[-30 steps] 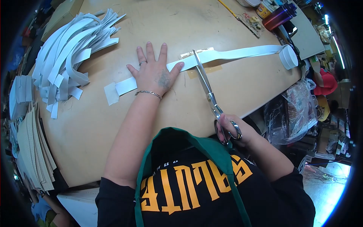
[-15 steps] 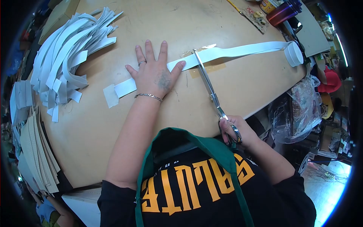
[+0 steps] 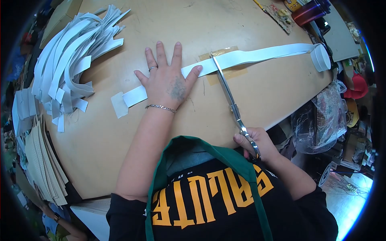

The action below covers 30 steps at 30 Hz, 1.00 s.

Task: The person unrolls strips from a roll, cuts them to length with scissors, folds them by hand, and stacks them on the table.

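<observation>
A long white band (image 3: 241,57), which looks like wide elastic, runs across the table from a loose coil at the right. My left hand (image 3: 169,82) lies flat over its left part, fingers spread, pressing it down. The band's end shows left of the hand, beside a pale square (image 3: 119,105) stuck to the table. In my right hand (image 3: 263,144) are long metal scissors (image 3: 228,90), gripped by the handles. Their blades lie across the band, to the right of my left thumb. The blades look closed or nearly so. Brown tape (image 3: 237,73) sits on the table under the band.
A large pile of cut white strips (image 3: 60,60) lies at the upper left. Stacked beige strips (image 3: 42,160) lean at the left edge. A purple tumbler (image 3: 310,13) and a brush (image 3: 263,8) are at the upper right. Another person's arm (image 3: 60,223) shows at lower left.
The scissor blades have come together on the band, and the right thumb has moved with the handle. The view has shifted slightly; my left hand stays flat on the band.
</observation>
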{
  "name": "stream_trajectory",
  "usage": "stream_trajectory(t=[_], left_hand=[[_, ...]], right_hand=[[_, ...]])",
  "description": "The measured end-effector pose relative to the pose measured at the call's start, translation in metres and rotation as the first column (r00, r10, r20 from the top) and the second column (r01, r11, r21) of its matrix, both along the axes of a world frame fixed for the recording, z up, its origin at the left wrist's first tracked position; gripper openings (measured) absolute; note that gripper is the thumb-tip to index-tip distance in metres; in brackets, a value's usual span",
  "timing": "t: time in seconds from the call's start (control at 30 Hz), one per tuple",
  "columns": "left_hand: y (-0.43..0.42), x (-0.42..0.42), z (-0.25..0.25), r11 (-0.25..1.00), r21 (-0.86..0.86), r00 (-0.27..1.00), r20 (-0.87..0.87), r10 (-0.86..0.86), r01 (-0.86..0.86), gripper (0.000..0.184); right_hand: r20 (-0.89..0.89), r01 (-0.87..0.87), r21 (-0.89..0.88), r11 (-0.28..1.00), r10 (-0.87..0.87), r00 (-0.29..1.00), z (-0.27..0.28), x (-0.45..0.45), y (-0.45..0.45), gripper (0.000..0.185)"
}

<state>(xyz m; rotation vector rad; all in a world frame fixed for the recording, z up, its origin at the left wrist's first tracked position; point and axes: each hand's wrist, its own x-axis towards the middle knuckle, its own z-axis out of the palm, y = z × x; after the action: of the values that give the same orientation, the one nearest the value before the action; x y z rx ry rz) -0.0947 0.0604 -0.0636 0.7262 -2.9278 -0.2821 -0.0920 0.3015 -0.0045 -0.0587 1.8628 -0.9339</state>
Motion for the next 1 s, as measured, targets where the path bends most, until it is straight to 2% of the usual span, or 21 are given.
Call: stream_trajectory(t=[0.23,0.33,0.53,0.63,0.73,0.83,0.93,1.0], left_hand=[[0.001,0.0,0.0,1.0,0.003,1.0,-0.003,-0.001,0.001,0.075],[0.0,0.0,0.003,1.0,0.01,1.0,-0.003,0.0,0.0,0.075],[0.001,-0.001,0.003,1.0,0.02,1.0,0.011,0.004,-0.004,0.075],[0.002,0.0,0.005,0.999,0.041,1.0,0.003,0.011,-0.011,0.073],[0.002,0.0,0.005,0.999,0.049,1.0,0.003,0.013,-0.013,0.072],[0.002,0.001,0.006,0.999,0.048,1.0,0.012,0.013,-0.014,0.073],[0.001,0.0,0.004,0.999,0.044,1.0,-0.004,0.011,-0.01,0.074],[0.0,0.001,0.004,0.999,0.044,1.0,-0.01,0.01,-0.009,0.075]], right_hand=[[0.033,-0.008,-0.001,1.0,0.008,0.999,-0.003,-0.002,0.003,0.053],[-0.004,-0.044,-0.124,0.991,0.044,0.999,-0.002,-0.005,0.01,0.059],[-0.002,-0.078,-0.108,0.991,0.078,0.997,0.006,-0.015,0.001,0.065],[-0.011,-0.117,-0.039,0.992,0.116,0.993,0.007,-0.015,-0.001,0.057],[0.007,-0.022,0.001,1.0,0.022,1.0,0.002,-0.012,-0.003,0.05],[-0.031,-0.023,0.016,1.0,0.023,0.999,0.004,-0.01,-0.007,0.055],[-0.065,-0.058,0.018,0.998,0.06,0.996,0.003,-0.012,-0.007,0.049],[-0.142,-0.017,-0.072,0.997,0.007,0.99,0.009,-0.018,-0.001,0.044]])
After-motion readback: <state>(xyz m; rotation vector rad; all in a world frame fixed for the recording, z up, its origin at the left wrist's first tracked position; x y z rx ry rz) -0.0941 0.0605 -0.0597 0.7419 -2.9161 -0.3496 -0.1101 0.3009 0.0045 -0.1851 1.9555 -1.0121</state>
